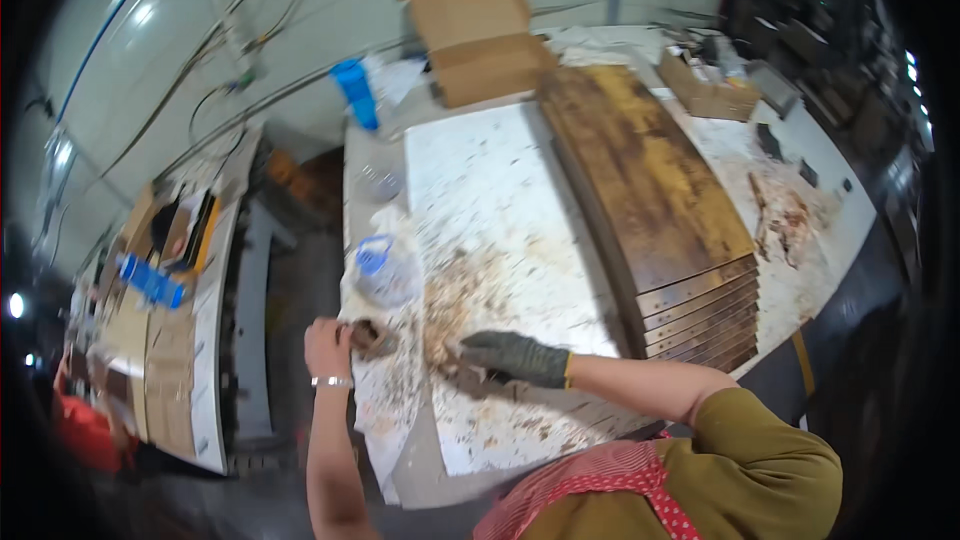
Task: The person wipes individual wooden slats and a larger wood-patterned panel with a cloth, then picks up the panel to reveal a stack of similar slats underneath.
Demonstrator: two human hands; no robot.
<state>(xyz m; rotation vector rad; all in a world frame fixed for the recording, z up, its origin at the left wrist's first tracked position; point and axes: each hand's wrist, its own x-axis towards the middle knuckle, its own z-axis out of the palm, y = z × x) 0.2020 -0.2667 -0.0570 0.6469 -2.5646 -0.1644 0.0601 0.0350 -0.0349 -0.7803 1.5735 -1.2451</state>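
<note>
My bare left hand [327,348], with a silvery band at its wrist, is at the table's left edge. Its fingers close on the side of a small brown-stained container [372,339], whose inside looks dark. A dark grey-green glove covers my right hand [515,358], low over a white board [490,180] strewn with brown smears and crumbs. Its fingers are bent together near a brownish patch, and what they hold is too blurred to name. Just beyond my left hand stands a clear plastic jug [390,280] with a blue top.
Right of the board lies a stack of long brown-stained panels [650,160]. Behind are an open cardboard box [470,30], a blue cup [355,93] and a carton of odds and ends [708,90]. A second bench [205,360] holds a blue bottle [151,280]; a person in red [90,430] is beside it.
</note>
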